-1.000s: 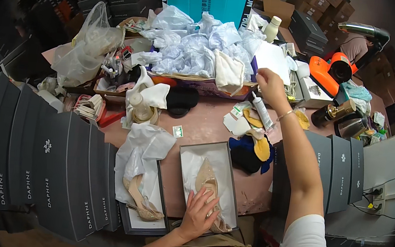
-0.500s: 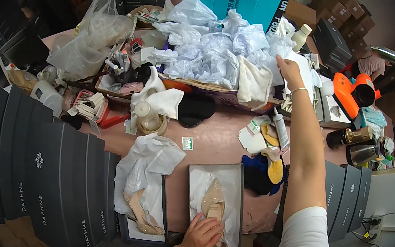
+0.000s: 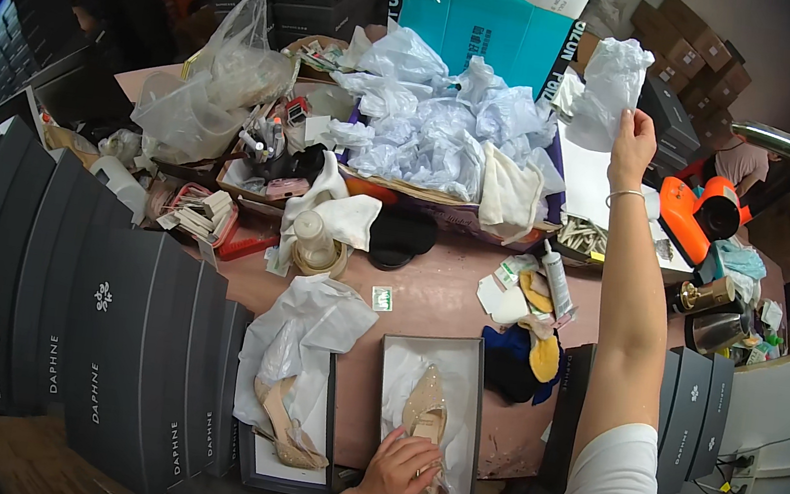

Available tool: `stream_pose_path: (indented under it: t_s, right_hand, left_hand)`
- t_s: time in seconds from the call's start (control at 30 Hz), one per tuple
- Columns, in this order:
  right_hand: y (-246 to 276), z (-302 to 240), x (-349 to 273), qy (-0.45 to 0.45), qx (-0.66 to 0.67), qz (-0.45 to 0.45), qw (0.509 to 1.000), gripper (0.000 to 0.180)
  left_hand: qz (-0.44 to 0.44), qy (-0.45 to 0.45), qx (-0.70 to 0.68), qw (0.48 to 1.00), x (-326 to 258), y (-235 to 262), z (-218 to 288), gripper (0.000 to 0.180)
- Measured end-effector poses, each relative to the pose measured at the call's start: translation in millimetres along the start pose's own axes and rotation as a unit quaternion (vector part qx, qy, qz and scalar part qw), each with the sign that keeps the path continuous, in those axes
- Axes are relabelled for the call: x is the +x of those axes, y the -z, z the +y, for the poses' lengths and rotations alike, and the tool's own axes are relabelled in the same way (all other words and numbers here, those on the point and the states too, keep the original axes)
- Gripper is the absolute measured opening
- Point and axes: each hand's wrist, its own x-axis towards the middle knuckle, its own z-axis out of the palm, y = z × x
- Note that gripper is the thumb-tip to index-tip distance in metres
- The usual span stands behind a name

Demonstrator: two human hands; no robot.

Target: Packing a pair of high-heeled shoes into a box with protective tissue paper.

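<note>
A crumpled sheet of white tissue paper (image 3: 611, 90) hangs from my right hand (image 3: 635, 144), pinched between thumb and fingers at the far right of the table. My left hand (image 3: 400, 468) curls over the back of a glittery beige pointed shoe (image 3: 429, 399), covering its heel end. That shoe lies on white paper in an open grey shoebox (image 3: 476, 400). Left of it, a matching shoe (image 3: 285, 424) with clear wrap rests in another open box (image 3: 331, 420), its pointed toe inside a white paper wad (image 3: 279, 357).
A carton (image 3: 440, 211) heaped with crumpled tissue wads (image 3: 433, 121) stands at the back. Closed grey shoeboxes (image 3: 133, 352) are stacked on the left, others (image 3: 685, 409) on the right. An orange device (image 3: 690, 218), a glue tube (image 3: 558, 282) and sponge pads (image 3: 543, 354) occupy the right side.
My right hand has risen from beside the tissue heap and now holds a sheet of tissue paper up. My left hand stays on the shoe. The view has shifted slightly.
</note>
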Motion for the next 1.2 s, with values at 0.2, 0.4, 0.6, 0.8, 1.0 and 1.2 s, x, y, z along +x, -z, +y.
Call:
stream_pose_path:
  t_s: [0.2,0.4,0.6,0.8,1.0,1.2]
  right_hand:
    - [32,-147,-135,-0.123,0.159,-0.322,0.925,0.015]
    - [82,-196,-321,-0.209,0.181,-0.465,0.841,0.015]
    - [122,-164,-387,-0.391,0.371,-0.171,0.825,0.011]
    - [193,-126,-338,-0.255,0.442,0.062,0.858,0.025]
    - [292,-128,-272,-0.182,0.216,0.293,0.913,0.035]
    - [305,-144,-272,-0.154,0.101,0.343,0.921,0.033]
  left_hand:
    - [0.234,0.063,-0.256,0.936,28,45,-10,0.06]
    - [0.225,0.078,-0.317,0.918,83,92,-3,0.04]
    - [0.308,0.194,-0.368,0.855,27,110,-4,0.034]
    - [0.376,0.185,-0.585,0.695,19,156,-32,0.032]
    - [0.467,0.047,-0.528,0.708,116,212,9,0.036]
    - [0.552,-0.117,-0.306,0.767,302,231,38,0.046]
